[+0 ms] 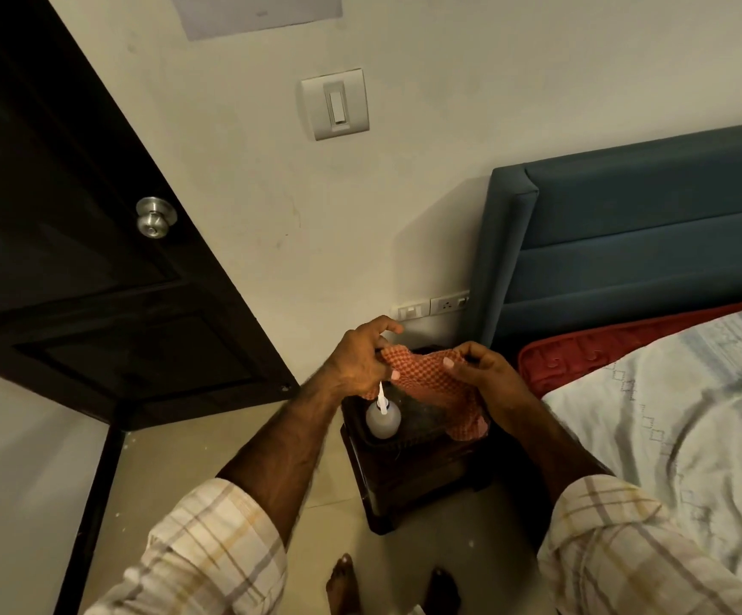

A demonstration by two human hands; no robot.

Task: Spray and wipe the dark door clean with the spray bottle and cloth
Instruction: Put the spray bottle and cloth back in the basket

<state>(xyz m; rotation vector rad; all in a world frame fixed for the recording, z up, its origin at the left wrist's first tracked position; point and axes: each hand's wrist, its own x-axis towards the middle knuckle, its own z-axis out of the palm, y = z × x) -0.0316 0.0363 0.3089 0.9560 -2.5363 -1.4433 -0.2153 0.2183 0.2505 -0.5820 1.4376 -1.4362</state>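
Two hands [362, 359] [491, 383] gripping one cloth [438, 383], one bottle [382, 417], seemingly standing

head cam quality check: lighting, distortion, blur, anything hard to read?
Head view: dim warm light; wide-angle bend tilts the dark door and wall. Its panels are nearly black, with glare only on the knob. Both hands, left hand and right hand, and the cloth are sharp; the spray bottle is partly hidden.

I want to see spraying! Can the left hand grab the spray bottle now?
Probably not just yet. The left hand hovers right above the spray bottle, nothing between them, but it and the right hand are both gripping the cloth.
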